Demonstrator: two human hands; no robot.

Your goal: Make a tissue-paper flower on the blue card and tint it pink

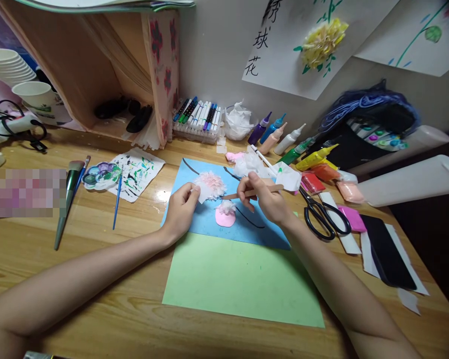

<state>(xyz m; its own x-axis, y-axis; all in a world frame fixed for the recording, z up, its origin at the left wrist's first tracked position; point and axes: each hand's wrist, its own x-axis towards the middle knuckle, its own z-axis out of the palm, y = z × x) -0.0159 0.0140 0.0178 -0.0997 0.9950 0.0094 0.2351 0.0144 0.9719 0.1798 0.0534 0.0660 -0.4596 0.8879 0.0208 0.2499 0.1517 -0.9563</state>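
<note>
Between the thumb and fingers of my left hand (182,208) is a small piece of white tissue paper (203,193). My right hand (264,197) grips a flat brown craft stick (252,192), its tip pointing left toward the tissue. Both hands are over a blue sheet (202,227) with dark painted lines. A fluffy pale pink paper flower (214,183) sits on that sheet, partly behind the tissue. Below it lies a round pink clay disc (225,217) with white tissue bits on its upper part. A green sheet (243,279) extends toward me from the blue one.
Black-handled scissors (324,217), a dark phone (389,252) and clay packets (312,183) lie on the right. Paint bottles (273,132) and a marker box (198,117) stand at the back. Brushes (69,204) and a paint palette (101,174) are on the left.
</note>
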